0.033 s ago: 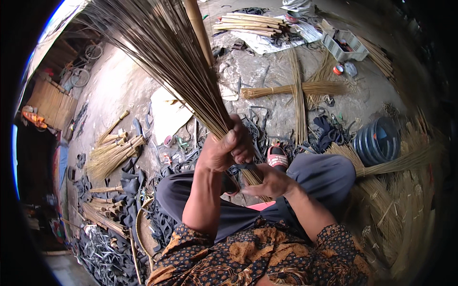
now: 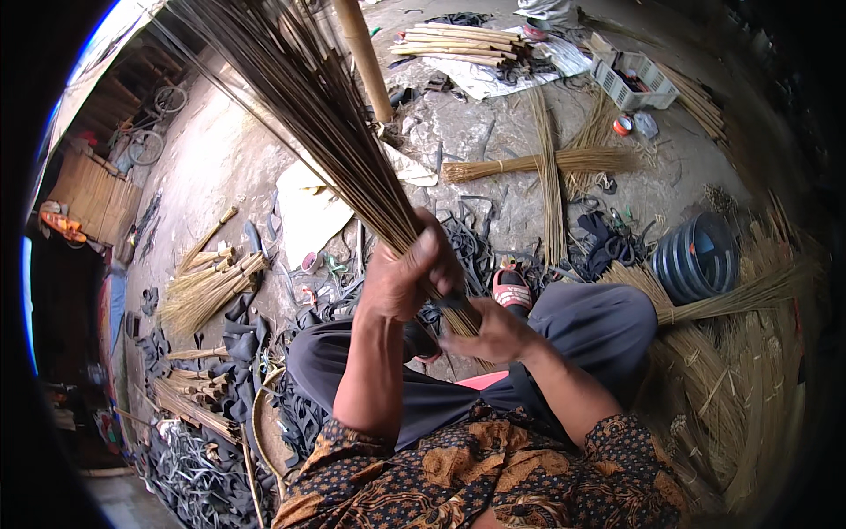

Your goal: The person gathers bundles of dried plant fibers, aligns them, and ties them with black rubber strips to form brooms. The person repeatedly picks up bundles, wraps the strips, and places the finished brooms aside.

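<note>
Unmoved, both hands [image 2: 414,282] gripping stiff broom bundle [image 2: 326,115]

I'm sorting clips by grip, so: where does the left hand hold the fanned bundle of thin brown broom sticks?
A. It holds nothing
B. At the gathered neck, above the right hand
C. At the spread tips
B: the left hand is clenched round the gathered neck of the bundle of thin brown broom sticks, above the right hand at the base.

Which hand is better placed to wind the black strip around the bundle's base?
Right, probably. The right hand sits at the base of the stick bundle, fingers on the black strip. The left hand is clamped around the sticks higher up, steadying them.
</note>
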`<state>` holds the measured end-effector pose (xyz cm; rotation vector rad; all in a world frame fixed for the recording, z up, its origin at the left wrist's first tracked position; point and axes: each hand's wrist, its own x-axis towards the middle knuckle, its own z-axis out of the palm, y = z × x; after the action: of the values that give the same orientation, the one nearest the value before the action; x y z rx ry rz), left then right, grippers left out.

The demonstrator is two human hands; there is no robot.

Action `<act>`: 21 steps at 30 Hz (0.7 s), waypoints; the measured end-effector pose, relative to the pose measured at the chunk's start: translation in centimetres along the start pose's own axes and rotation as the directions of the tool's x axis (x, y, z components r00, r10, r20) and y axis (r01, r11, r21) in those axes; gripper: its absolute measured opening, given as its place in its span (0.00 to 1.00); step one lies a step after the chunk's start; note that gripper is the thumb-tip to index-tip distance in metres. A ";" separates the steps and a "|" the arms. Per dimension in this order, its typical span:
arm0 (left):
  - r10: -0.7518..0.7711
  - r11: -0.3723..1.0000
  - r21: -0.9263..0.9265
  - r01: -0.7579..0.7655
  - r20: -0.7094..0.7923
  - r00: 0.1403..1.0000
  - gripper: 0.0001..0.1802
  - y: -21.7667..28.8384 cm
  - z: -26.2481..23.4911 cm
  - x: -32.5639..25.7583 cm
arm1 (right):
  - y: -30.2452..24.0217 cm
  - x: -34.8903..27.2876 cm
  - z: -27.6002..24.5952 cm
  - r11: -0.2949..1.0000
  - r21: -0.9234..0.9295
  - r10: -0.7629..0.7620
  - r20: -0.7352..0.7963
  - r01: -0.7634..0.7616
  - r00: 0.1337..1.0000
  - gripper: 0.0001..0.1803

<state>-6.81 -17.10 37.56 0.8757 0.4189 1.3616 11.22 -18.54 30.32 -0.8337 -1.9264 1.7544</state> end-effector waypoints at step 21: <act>0.355 0.926 0.281 -0.251 -0.424 0.833 0.19 5.1 -4.1 2.9 | 2.0 3.5 -4.2 0.531 -0.844 -0.182 -0.029 0.073 0.983 0.61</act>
<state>-12.57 -13.30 39.39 0.8033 0.8420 1.8630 11.69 -13.05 28.55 -1.0014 -2.6713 0.5452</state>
